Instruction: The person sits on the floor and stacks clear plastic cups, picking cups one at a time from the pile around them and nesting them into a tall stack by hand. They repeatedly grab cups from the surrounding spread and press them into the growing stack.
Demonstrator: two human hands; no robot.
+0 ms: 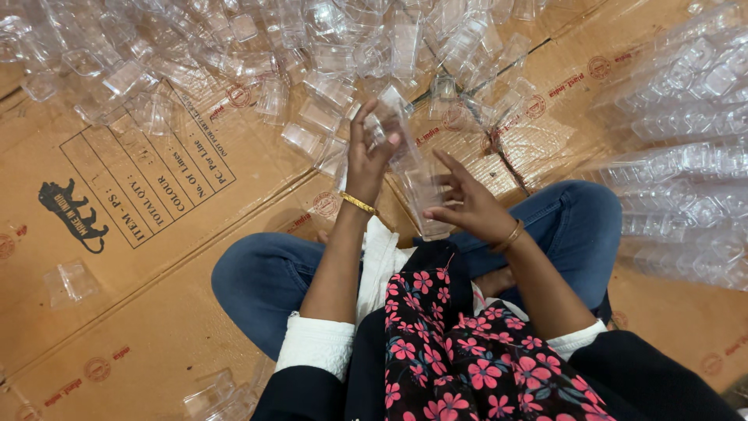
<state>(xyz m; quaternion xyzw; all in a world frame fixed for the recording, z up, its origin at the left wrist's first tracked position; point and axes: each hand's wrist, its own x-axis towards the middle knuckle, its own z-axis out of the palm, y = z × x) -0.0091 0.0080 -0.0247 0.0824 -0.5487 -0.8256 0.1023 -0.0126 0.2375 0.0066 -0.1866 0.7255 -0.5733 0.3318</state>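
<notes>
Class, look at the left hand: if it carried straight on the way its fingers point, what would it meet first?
Probably the pile of clear plastic pieces just beyond the left hand, though depth is unclear.

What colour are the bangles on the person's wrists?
Gold, on both the left wrist bangle and the right wrist bangle; head view shows them best.

Stack of clear plastic trays (421,191): transparent, nested, tilted, lower end near the lap, upper end up by the loose pile. Single clear tray piece (379,125) sits at the stack's top end, touching it.
</notes>
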